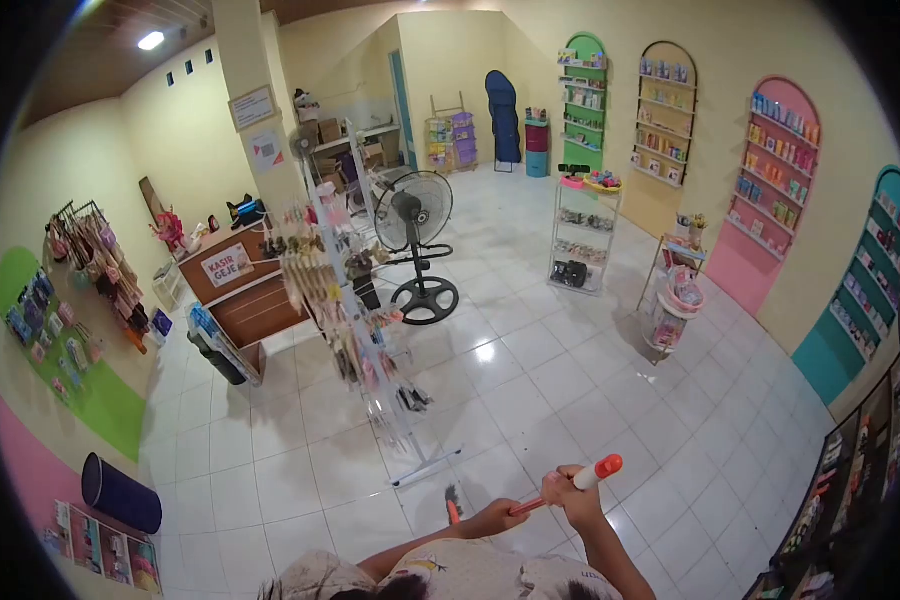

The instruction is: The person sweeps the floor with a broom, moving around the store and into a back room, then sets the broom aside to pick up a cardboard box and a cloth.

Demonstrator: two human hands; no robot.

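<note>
A stick with a red shaft and a white and orange-red end point(600, 472) slants across the bottom centre, in front of the body. My right hand point(570, 487) is wrapped round it just below the white part. Farther down the shaft, my left hand point(499, 518) is closed on it too. To the left of that hand, an orange piece with dark bristles point(453, 505) shows at floor level; the body hides how it joins the stick.
A hanging-goods rack point(355, 330) stands ahead to the left, its foot point(427, 467) near the bristles. Beyond are a standing fan point(416, 215) and a brown counter point(240, 280). Shelf stands point(580, 235) and a small side stand point(670, 310) are right; dark shelves point(840, 490) line the lower right.
</note>
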